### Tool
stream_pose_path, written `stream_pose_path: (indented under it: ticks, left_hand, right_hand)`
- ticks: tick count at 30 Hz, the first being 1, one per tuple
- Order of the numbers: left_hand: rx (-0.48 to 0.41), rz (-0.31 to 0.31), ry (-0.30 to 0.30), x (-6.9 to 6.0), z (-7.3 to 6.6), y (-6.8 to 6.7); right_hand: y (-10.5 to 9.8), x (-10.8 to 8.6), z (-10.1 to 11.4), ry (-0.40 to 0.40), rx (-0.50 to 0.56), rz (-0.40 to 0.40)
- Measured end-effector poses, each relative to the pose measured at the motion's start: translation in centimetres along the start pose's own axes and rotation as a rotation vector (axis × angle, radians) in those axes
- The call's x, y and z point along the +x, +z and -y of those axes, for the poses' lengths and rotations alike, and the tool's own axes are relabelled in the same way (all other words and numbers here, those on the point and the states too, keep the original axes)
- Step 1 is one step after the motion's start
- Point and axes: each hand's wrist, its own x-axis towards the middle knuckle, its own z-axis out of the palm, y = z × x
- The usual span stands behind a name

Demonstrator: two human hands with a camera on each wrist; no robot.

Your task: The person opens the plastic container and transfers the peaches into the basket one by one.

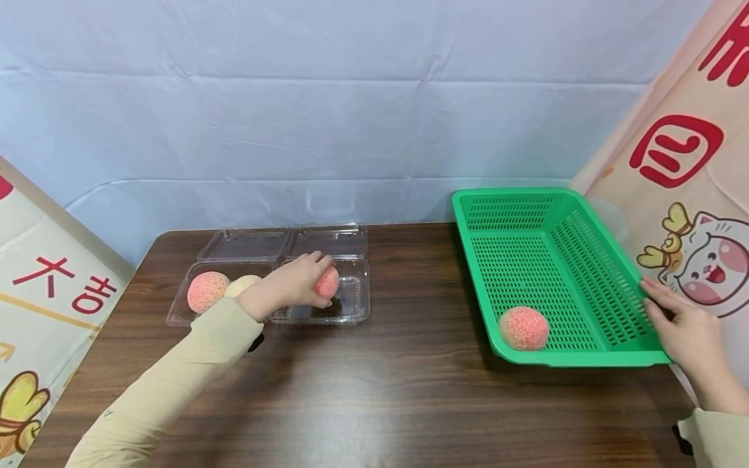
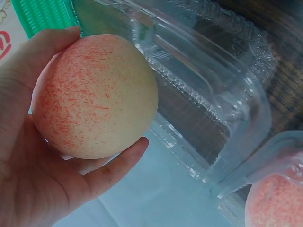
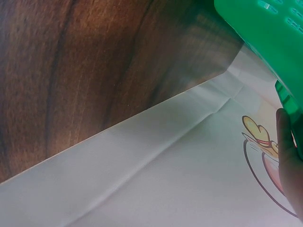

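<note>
Left hand [image 1: 295, 281] has its grip closed round a pink-and-cream peach [image 2: 97, 97], thumb on one side, fingers curled on the other. Key relation: that peach sits over the right compartment of the clear container [image 1: 354, 289], left of frame centre; whether it touches the bottom, can't tell. Peach is roundish, no clear long axis; left hand is right there, right hand [image 1: 690, 325] well apart at frame right, fingers hooked over the green basket [image 1: 585, 260]'s right rim. In the left compartment: a pink peach [image 1: 209, 292] with a pale peach [image 1: 238, 286] beside it, partly behind the left hand. Another peach [image 1: 525, 328] lies in the basket's lower-left corner. Table [image 1: 351, 403] is dark wood-grain; pale blue cloth [image 1: 292, 130] across the top, printed banners [image 1: 673, 214] at both sides.
</note>
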Motion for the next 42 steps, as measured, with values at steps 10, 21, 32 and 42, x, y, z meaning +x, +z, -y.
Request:
stream_pose_path:
  ticks: [10, 21, 32, 42]
  left_hand:
    - [-0.008, 0.008, 0.008, 0.5, -0.7, -0.1]
    - [0.001, 0.003, 0.014, 0.9, -1.3, -0.4]
    - [0.002, -0.016, 0.04, 1.3, -1.7, -0.5]
    - [0.015, -0.014, 0.055, 1.7, -2.2, -0.6]
  right_hand:
    - [0.0, 0.0, 0.1, -0.002, 0.006, -0.003]
    - [0.0, 0.0, 0.0, -0.021, 0.015, -0.012]
    - [0.0, 0.0, -0.1, -0.022, 0.015, -0.017]
    - [0.0, 0.0, -0.2, -0.015, 0.013, -0.005]
